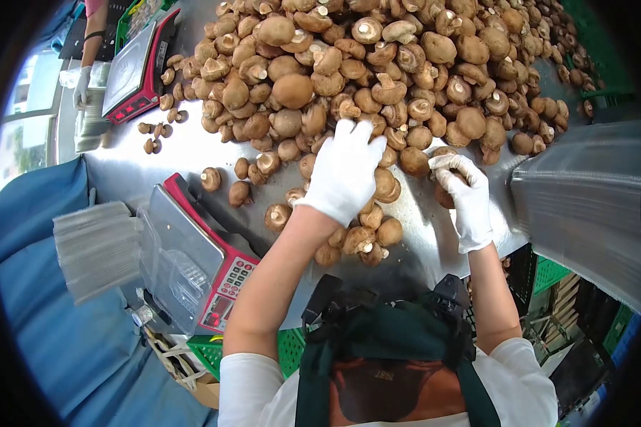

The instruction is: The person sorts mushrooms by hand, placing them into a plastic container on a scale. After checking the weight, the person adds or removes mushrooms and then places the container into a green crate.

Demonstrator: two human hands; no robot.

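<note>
The person's left hand (344, 169), in a white glove, lies palm down at the near edge of a big pile of brown shiitake mushrooms (388, 89), which is spread over a shiny metal table (424, 231). Its fingers are a little apart and reach in among the caps; I cannot tell from here whether they pinch one. The right hand (466, 191), gloved also, is bent beside the pile, with its fingers curled toward the thumb. A partly hidden mushroom (445, 198) is just at these fingers, but I cannot tell whether it is gripped. Below the left hand, a small group of mushrooms (361, 240) lies near the forearm. To the left stands a red digital scale (233, 279), with a stack of clear plastic trays (96, 245) next to it. A second red scale (132, 71) stands farther away, and near it is a co-worker's gloved hand (82, 87). On the right side, a tall stack of clear plastic containers (584, 196) leans beside the table.
</note>
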